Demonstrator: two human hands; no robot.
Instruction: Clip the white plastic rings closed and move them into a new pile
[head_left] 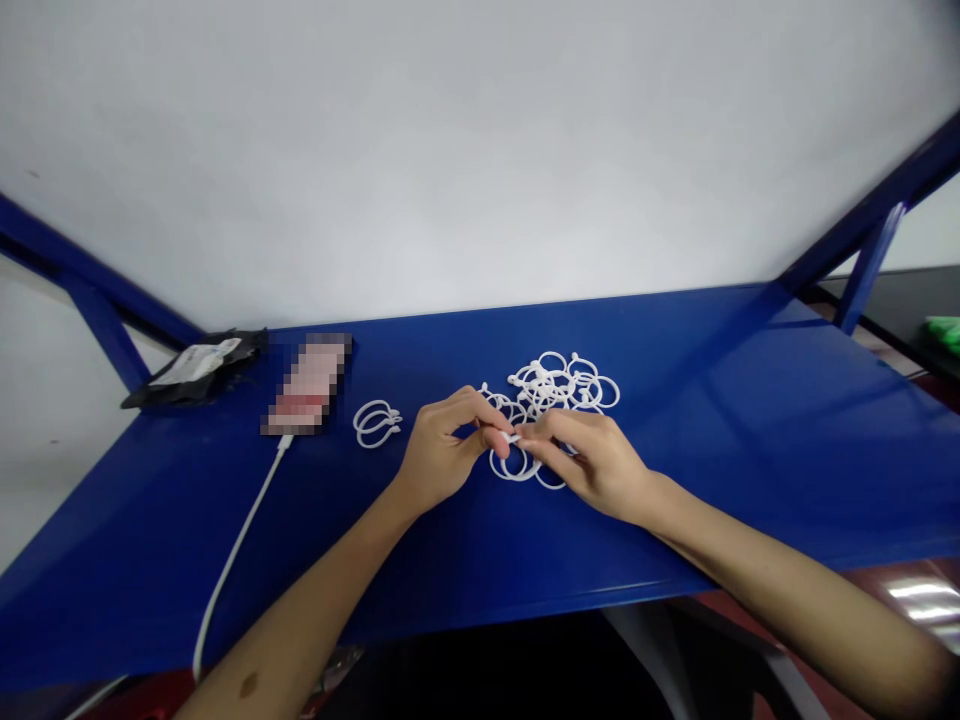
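Observation:
Over the blue tabletop, my left hand and my right hand meet fingertip to fingertip. Both are closed in a pinch on a white curtain ring, of which only a short piece shows between the fingers. Beneath and behind them lies a loose pile of white plastic curtain rings, with small knobs at their ends. Some rings in the pile are partly hidden by my hands. To the left of my left hand, a small separate group of rings lies together on the table.
A phone with a blurred screen lies left on the blue table, its white cable running over the front edge. A black plastic package with a label sits at the back left. Blue frame bars flank a pale wall.

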